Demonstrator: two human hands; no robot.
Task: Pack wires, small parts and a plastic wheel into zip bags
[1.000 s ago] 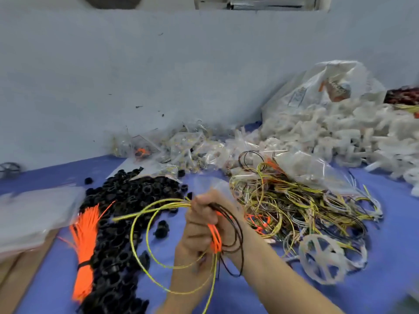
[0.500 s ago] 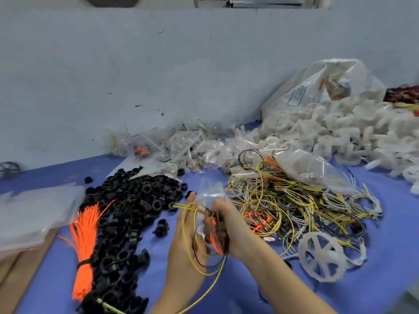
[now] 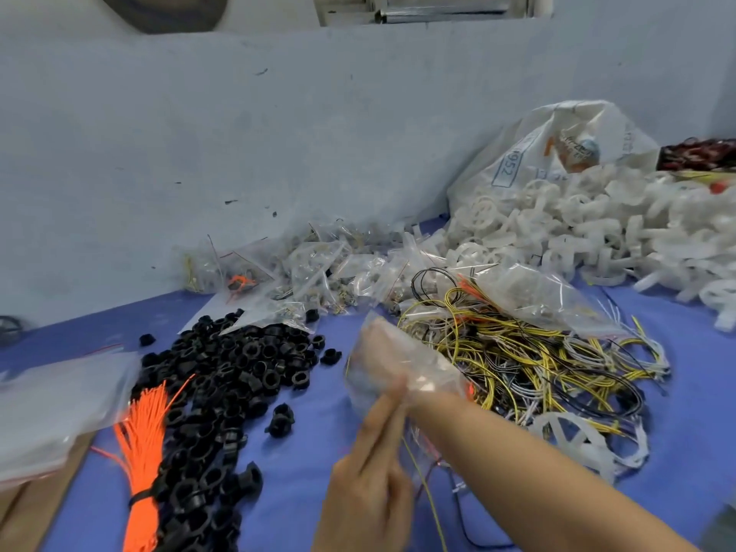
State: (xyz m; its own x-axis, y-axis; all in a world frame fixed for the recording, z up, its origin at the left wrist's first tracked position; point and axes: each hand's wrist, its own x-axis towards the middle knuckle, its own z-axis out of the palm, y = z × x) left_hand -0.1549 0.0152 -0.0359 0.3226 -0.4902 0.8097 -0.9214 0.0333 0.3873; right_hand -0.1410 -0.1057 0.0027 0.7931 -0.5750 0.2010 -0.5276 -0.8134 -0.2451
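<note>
Zip bag [image 3: 398, 364] | right hand [image 3: 382, 352] inside | left hand [image 3: 370, 484] pinching rim | wires possibly inside

This looks like a small assembly or packing workshop. A blue-covered worktable [image 3: 310, 492] set against a scuffed pale wall [image 3: 278, 153] carries bulk stock in loose heaps: black plastic rings [image 3: 239, 368] toward the left edge, white plastic wheels [image 3: 597, 229] spilling from a printed sack [image 3: 557, 141] at the far right corner, tangled yellow and black wires [image 3: 529, 360], a tied bundle of orange wires [image 3: 141, 452], and filled zip bags [image 3: 318, 268] along the far edge.
</note>
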